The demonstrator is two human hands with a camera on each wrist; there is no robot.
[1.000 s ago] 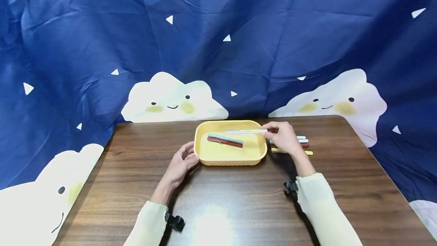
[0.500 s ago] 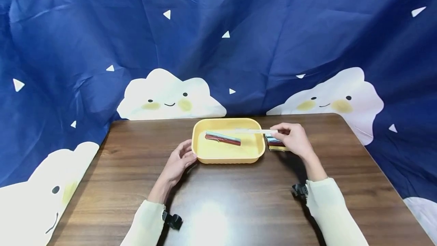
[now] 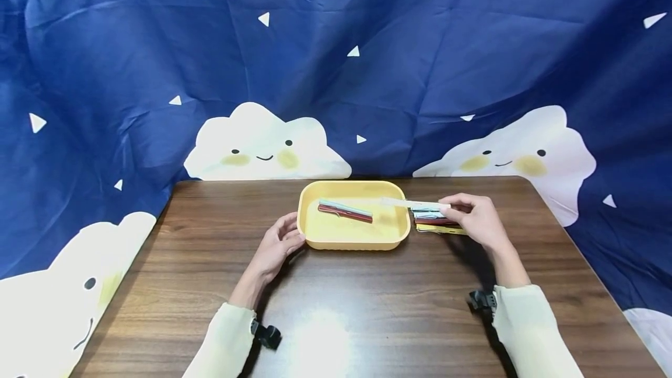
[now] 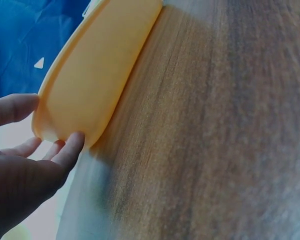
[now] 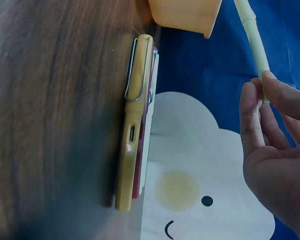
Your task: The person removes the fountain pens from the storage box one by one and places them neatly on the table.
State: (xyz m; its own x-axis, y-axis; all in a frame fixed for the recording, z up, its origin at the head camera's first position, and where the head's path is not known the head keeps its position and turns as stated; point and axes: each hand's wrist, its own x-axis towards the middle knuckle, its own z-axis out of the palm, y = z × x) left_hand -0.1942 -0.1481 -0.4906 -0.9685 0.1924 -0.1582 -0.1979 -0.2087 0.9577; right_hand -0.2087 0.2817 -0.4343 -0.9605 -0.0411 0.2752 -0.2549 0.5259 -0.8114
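Note:
A yellow tray [image 3: 352, 246] sits toward the back of the table. Inside it, a light blue pen [image 3: 343, 207] and a dark red pen [image 3: 343, 215] lie side by side. My left hand [image 3: 275, 248] holds the tray's left end, thumb and fingers spread around its corner. With thumb and fingertips, my right hand [image 3: 475, 220] pinches one end of a white pen [image 3: 420, 205]. The pen is raised, its other end over the tray's right side. Below it lie a yellow pen [image 5: 135, 95], a dark red pen [image 5: 138, 172] and a paler one behind.
The brown wooden table [image 3: 367, 308] ends close behind the tray. Beyond its back edge hangs a blue cloth [image 3: 315, 74] printed with smiling clouds. A black wrist camera [image 3: 266, 334] is strapped by each pale sleeve.
My right hand has moved right with the white pen, drawing most of it from over the tray to above the row of pens. The left hand stays at the tray's end.

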